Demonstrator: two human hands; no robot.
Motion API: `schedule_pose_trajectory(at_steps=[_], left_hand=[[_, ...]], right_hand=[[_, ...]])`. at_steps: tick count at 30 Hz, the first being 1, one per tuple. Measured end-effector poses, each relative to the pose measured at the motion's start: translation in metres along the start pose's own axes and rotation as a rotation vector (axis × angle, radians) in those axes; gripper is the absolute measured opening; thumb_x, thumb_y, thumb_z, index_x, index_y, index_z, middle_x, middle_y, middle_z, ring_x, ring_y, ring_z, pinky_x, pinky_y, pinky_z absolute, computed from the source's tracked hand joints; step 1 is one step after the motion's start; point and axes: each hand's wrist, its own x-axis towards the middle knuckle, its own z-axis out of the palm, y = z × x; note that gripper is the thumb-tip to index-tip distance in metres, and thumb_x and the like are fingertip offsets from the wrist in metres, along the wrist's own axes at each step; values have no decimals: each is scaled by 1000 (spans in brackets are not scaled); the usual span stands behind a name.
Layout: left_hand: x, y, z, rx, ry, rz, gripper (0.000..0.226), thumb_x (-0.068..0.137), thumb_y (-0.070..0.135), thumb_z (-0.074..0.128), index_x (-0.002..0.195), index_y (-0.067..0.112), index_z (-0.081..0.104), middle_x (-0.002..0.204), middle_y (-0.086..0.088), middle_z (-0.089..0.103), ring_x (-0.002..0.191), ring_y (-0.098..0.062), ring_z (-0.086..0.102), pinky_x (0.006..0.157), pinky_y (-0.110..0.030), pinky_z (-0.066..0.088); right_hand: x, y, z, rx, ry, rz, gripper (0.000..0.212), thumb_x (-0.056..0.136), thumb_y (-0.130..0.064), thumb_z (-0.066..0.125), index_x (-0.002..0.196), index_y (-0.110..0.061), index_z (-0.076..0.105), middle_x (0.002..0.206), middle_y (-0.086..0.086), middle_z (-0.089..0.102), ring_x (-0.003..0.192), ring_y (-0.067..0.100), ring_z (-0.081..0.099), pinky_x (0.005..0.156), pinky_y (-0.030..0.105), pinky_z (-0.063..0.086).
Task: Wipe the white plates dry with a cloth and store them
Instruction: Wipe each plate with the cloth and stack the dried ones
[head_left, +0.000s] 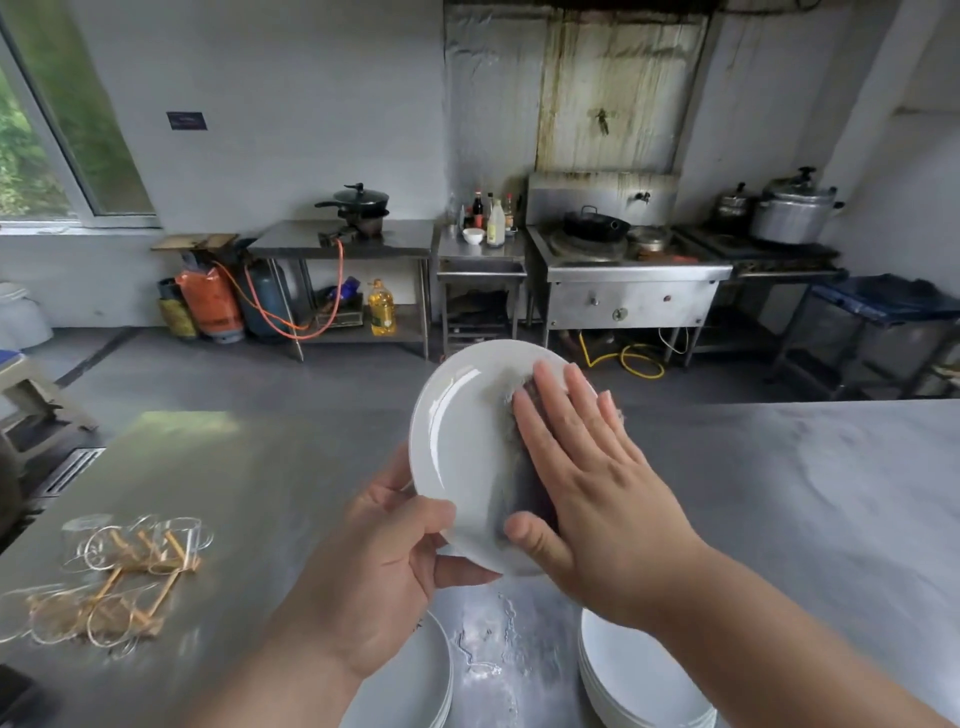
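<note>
The grey fuzzy cloth (508, 402) is mostly hidden under the right hand (587, 488), with only its edge showing. Two stacks of white plates (634, 680) at the steel desk's (260, 493) near edge are cut off by the frame and the forearms. The left hand (384, 561) grips the round white plate's (457, 441) lower rim, thumb on its face and fingers (462, 576) curled behind, holding it tilted above the desk. The right hand's fingers lie straight and spread, pressing the cloth flat on the plate's right half.
</note>
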Motion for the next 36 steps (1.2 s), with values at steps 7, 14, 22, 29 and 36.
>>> schedule_pose_trajectory(at_steps=[7,14,22,29,36], left_hand=[[2,-5,-5,-41,35,5,57,75,3,67,129,18,71,128,-23,71,97,-33,74,71,-52,63],[8,-3,3,-107,83,49,54,80,2,57,129,21,71,128,-22,71,104,-40,73,72,-53,64],[8,-10,4,-57,147,-1,58,72,-5,64,123,22,75,125,-22,73,103,-37,75,72,-52,64],[3,-8,17,170,57,-134,56,71,6,57,115,34,77,107,-22,76,81,-31,75,58,-46,61],[2,5,9,43,118,-92,56,68,2,58,118,19,76,115,-25,74,85,-37,74,56,-49,62]], right_hand=[[-24,-19,27,3,-34,-123,100,93,-82,8,166,-14,18,175,9,7,162,29,6,126,53,26],[-11,-9,9,-40,-97,104,110,86,-88,-5,166,-13,2,173,9,-14,159,30,-19,130,54,2],[-31,-17,30,7,-115,20,106,89,-86,1,166,-14,12,174,8,-1,161,33,-3,128,55,18],[22,16,-4,-145,11,-278,97,93,-81,19,167,-18,18,175,6,5,162,34,-3,130,54,8],[8,36,-1,-105,8,25,98,93,-85,11,168,-22,6,174,-3,-17,159,27,-22,130,54,7]])
